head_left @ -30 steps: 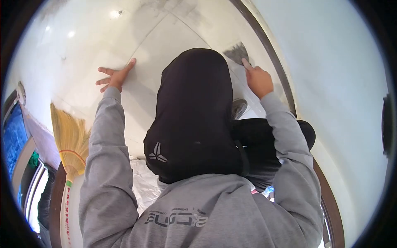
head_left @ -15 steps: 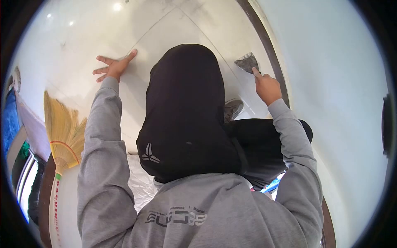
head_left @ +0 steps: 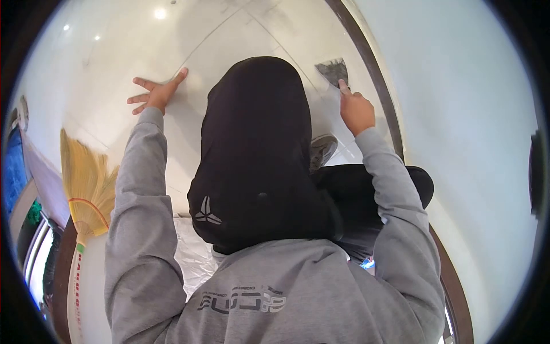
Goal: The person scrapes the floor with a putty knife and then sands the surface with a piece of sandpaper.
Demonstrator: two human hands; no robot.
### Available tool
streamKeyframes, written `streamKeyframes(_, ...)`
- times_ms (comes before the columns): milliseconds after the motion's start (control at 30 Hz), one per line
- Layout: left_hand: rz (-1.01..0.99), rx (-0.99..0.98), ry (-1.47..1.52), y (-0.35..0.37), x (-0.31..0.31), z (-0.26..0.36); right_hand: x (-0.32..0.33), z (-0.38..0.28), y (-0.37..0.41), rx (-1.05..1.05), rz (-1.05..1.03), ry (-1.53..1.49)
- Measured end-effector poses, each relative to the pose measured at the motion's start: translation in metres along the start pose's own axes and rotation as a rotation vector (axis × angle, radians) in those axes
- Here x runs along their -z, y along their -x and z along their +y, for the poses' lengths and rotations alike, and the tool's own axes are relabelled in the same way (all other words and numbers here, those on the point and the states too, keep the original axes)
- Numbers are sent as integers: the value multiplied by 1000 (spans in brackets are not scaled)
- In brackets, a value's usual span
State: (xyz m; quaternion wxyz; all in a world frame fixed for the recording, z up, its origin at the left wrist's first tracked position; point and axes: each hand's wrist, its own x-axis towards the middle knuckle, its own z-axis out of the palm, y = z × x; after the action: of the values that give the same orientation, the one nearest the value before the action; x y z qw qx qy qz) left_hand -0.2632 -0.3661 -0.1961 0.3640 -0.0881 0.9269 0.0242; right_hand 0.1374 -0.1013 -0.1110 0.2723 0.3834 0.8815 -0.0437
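Note:
My left hand rests on the pale tiled floor with its fingers spread wide, close to a dark joint between tiles. In my right hand is a putty knife, its wide grey-smeared blade pointing forward over the floor. The index finger stretches along the knife toward the blade, while the other fingers curl round the handle, which is mostly hidden. A second tile joint passes just left of the blade. Below and left of that hand, a grey shoe shows beside the bent knee in black trousers.
A straw broom leans at the left, its handle running down. On the right a dark skirting strip borders the white wall. Crumpled silvery sheeting lies under the left arm. A black hood covers the middle of the view.
My right hand has moved forward and a little left with the putty knife, away from the skirting strip. The left hand has stayed in place.

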Motion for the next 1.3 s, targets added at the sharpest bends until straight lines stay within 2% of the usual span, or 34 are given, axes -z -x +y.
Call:
streamKeyframes(33, -6, 3, 16, -1, 1, -1, 5, -2, 1, 9, 6, 2)
streamKeyframes(100, -24, 14, 36, 1, 4, -6, 20, 1, 19, -21, -118, 62)
streamKeyframes(233, -19, 27, -2, 7, 3, 0, 11, -6, 8, -26, -34, 31)
streamKeyframes(433, -36, 48, -12, 6, 1, -1, -1, -5, 18, -59, -74, -22)
streamKeyframes(533, -25, 32, -26, 5, 3, -1, 1, -10, 9, -79, 5, -68)
streamKeyframes(733, -42, 57, -32, 4, 2, -1, -1, -4, 20, -73, -113, -36)
streamKeyframes(800, -32, 35, -42, 3, 2, 1, -6, -7, 4, -37, 25, -85)
streamKeyframes(900, -26, 17, 18, -3, 2, 0, -8, 6, -12, 14, 79, -82)
streamKeyframes(933, -19, 19, 16, -4, 0, -1, -7, 16, -7, 9, 73, -83)
streamKeyframes(1000, -20, 30, 16, -5, -4, -4, 0, 43, 15, 137, 24, -72)
streamKeyframes(1033, -15, 27, 14, -6, -5, -5, -3, 58, 27, 158, -52, -20)
streamKeyframes(1133, -11, 24, 7, -9, -5, -5, -18, 74, 44, 178, -96, -35)
streamKeyframes(1200, -9, 31, 3, -10, -4, -5, -29, 63, 15, 195, -35, -60)
streamKeyframes(1300, -15, 31, 0, -5, -5, -8, -19, 11, -51, 235, 93, -86)
